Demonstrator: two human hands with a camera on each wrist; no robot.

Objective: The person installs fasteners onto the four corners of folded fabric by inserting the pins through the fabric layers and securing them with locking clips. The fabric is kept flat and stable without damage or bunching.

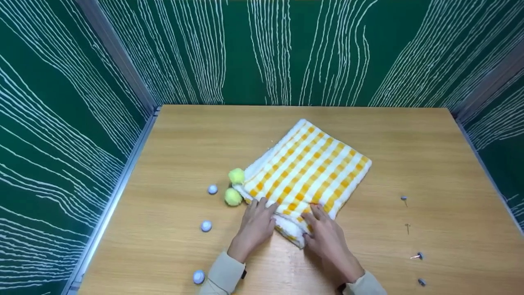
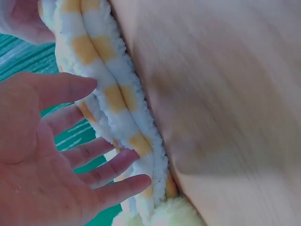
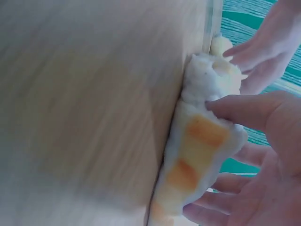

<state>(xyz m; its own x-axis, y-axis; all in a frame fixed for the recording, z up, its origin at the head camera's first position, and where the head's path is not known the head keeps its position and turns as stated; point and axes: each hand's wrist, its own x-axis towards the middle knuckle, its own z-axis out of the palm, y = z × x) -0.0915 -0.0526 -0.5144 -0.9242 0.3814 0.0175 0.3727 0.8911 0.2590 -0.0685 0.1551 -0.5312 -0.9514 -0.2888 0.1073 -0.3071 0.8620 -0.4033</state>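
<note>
A folded yellow-and-white checked fleece cloth (image 1: 307,168) lies on the wooden table, with two pale green pom-poms (image 1: 233,197) by its left corner. My left hand (image 1: 257,221) is at its near left edge, fingers fairly straight and touching the fabric; in the left wrist view the fingers (image 2: 117,167) spread along the layered edge. At the near corner, my right hand (image 1: 327,235) holds the cloth between thumb and fingers, and the fabric wrinkles there. The right wrist view shows the right thumb (image 3: 244,110) against a rounded fold.
Several small whitish round pieces (image 1: 206,225) stand in a column left of the cloth. On the right lie several small pin-like pieces (image 1: 417,255) with dark heads. Green walls with white wavy lines (image 1: 266,53) enclose the table (image 1: 196,135) at the back and sides.
</note>
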